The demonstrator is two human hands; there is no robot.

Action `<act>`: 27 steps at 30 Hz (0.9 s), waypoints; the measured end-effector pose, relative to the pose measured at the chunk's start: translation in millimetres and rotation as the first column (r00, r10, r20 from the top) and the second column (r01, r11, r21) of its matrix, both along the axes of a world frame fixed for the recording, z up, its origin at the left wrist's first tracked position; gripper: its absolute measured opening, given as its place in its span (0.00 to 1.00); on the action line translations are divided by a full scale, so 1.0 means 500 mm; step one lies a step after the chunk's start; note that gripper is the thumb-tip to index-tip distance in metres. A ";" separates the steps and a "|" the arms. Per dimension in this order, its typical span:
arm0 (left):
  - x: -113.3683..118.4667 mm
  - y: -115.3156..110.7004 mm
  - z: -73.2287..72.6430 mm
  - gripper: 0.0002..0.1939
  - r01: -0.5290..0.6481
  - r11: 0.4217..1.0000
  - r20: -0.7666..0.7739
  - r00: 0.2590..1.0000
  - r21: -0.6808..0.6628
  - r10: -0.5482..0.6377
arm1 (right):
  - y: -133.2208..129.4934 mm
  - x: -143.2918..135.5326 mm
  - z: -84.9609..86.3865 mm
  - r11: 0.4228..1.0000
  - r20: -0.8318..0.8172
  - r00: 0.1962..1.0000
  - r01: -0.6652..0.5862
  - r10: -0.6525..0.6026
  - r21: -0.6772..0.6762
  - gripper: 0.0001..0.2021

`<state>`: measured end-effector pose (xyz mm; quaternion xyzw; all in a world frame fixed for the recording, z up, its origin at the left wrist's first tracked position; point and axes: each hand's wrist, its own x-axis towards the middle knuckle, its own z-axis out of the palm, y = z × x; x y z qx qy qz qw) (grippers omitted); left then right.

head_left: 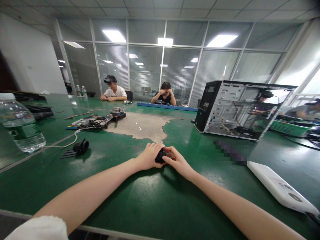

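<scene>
Both my hands meet on a small black rounded part (160, 156) just above or on the green table (140, 200). My left hand (149, 156) wraps over its left side, hiding much of it. The fingertips of my right hand (176, 160) pinch its right edge. Its exact kind cannot be made out. Beyond my hands lies a bare tan patch (140, 125) of tabletop with small white scraps on it. To the left rests a black plastic piece (80, 146) with a round end and flat prongs.
A circuit board (93, 121) with a cable lies far left, behind a water bottle (22, 125). An opened computer case (232, 110) stands at right. Nearer is a white power bank-like device (280, 186). Two people (115, 93) sit across the table; another is at far right.
</scene>
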<state>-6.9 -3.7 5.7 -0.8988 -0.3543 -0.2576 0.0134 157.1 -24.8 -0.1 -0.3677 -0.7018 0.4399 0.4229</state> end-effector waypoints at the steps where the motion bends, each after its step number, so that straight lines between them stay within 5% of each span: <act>1: -0.001 -0.001 0.001 0.27 0.001 1.000 0.000 1.000 0.000 -0.001 | 0.000 0.000 -0.001 1.000 -0.005 1.000 -0.011 0.011 0.007 0.13; 27: 0.001 0.000 0.000 0.28 0.013 1.000 -0.001 1.000 0.023 -0.013 | 0.002 0.001 -0.007 0.998 -0.054 0.998 -0.029 0.031 0.048 0.11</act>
